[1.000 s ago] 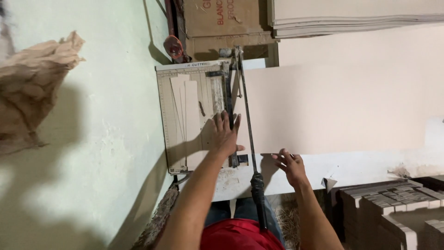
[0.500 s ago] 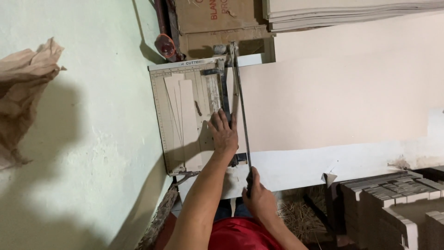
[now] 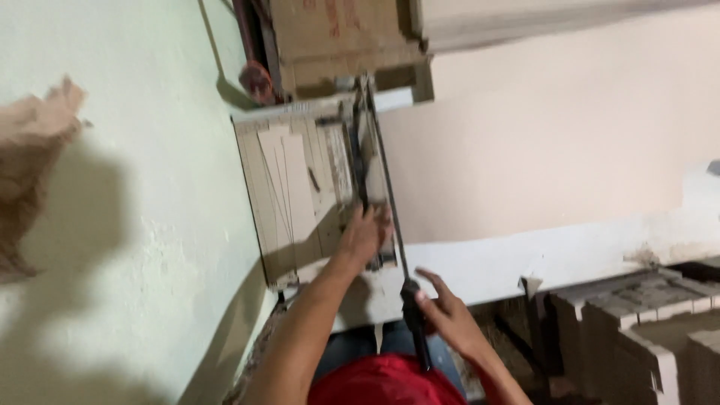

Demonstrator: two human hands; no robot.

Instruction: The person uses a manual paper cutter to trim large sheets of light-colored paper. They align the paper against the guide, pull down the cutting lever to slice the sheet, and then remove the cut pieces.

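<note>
right hand (image 3: pixel 442 315): fingers (image 3: pixel 429 279) half spread, thumb side against the black handle (image 3: pixel 412 304) of the cutter arm (image 3: pixel 384 187). looks like a loose wrap rather than a firm clamp, can't tell if the palm is fully closed round it. frame is motion-blurred.

left hand (image 3: pixel 365 231): fingers together, flat, pressing down on the card strip (image 3: pixel 373 176) that lies along the blade edge of the paper cutter (image 3: pixel 315 187). hand sits just beside the arm, left of it.

cutter arm lies low along the right edge of the cutter board, handle end toward the person, hinge end far side. pale card pieces (image 3: pixel 289 180) lie on the board to the left of the blade. the big cream sheet (image 3: pixel 540 142) covers the bench right of the blade; the white bench edge (image 3: pixel 525 259) shows below it.

step, my read: mid-cut or at the bottom of a stroke on a guillotine cutter, left hand as hold-down, right hand on the lever.

next move needs: a firmer grip on the handle, left fingers kept clear of the blade line, stock held square against the edge so the strip doesn't creep.

around: green wall (image 3: pixel 135 225) left, brown crumpled paper (image 3: pixel 34 150) on it, cardboard box (image 3: pixel 337 37) at the far end, stacked cut card blocks (image 3: pixel 637 322) lower right, red shirt (image 3: pixel 382 384) at the bottom.
</note>
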